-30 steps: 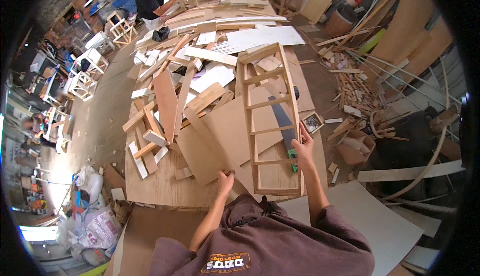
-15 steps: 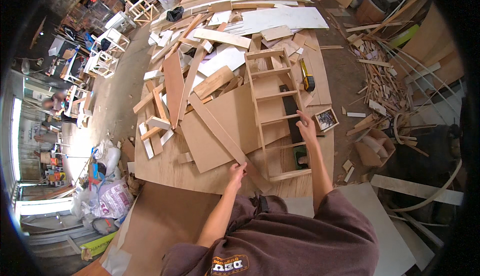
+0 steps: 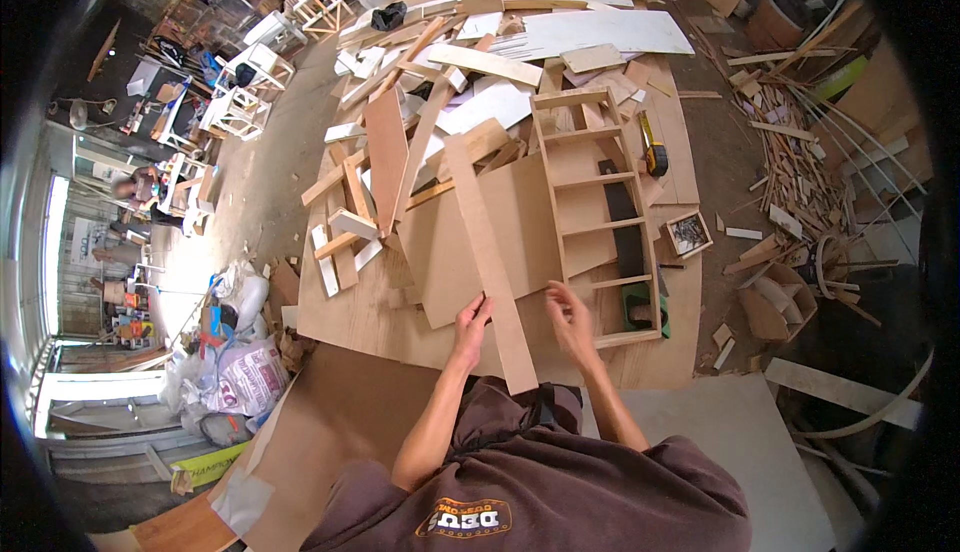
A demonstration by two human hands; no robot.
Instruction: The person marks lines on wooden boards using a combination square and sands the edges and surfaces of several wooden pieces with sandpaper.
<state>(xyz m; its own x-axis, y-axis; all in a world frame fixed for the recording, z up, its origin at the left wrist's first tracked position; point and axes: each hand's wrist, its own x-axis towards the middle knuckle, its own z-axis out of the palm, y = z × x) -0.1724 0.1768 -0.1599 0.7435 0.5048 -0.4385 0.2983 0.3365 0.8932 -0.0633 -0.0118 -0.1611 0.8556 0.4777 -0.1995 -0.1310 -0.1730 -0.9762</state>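
In left grip: long, flat, straight-edged wooden strip.

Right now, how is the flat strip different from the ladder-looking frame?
The flat strip is one solid piece; the ladder-looking frame has open gaps. The left hand holds the flat strip, while no hand grips the ladder-looking frame. Both are long, narrow and light brown.
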